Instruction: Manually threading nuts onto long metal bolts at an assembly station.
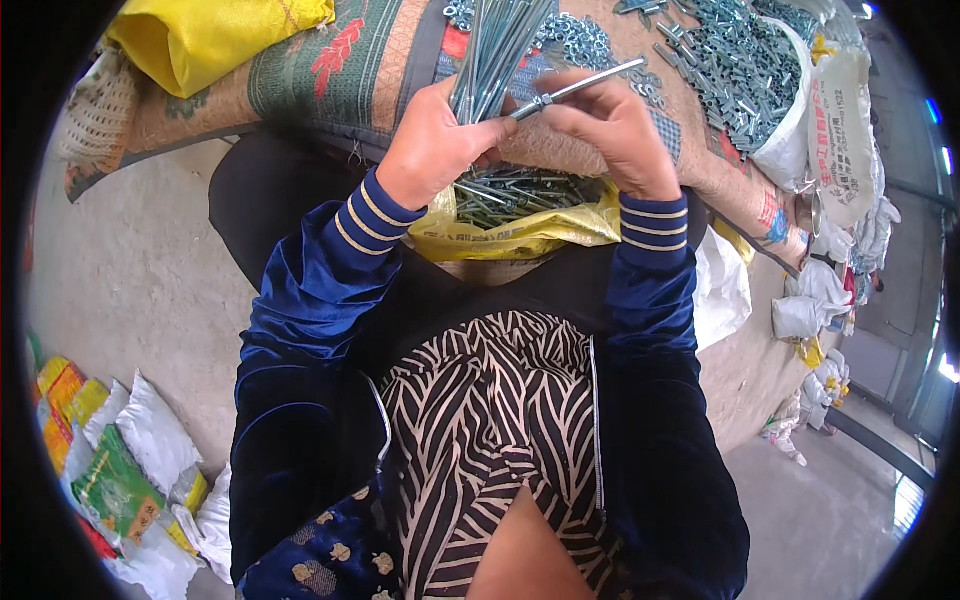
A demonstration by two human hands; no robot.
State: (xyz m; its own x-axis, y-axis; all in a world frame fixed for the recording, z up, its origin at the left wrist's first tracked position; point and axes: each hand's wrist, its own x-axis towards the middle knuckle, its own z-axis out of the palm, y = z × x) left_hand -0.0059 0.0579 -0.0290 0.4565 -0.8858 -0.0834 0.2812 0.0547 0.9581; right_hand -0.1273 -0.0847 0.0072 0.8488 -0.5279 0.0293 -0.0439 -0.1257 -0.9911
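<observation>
My left hand (440, 140) is closed round a bundle of long, thin metal rods (495, 60) that fan upward. Its thumb and fingertips also pinch the near end of a single rod (600, 78), which slants up to the right and carries a small nut (541, 102). My right hand (615, 125), slightly blurred, has its thumb and fingers closed around this rod beside the nut. Below both hands, a yellow woven sack (560, 232) lies open with many metal rods (525, 195) inside it.
Loose nuts (575, 40) lie on a patterned cloth (400, 60) beyond my hands. To the right, a white sack (790, 150) holds a heap of short metal fasteners (735, 75). A yellow bag (215, 40) sits far left, and several packed bags (125, 485) lie on the floor lower left.
</observation>
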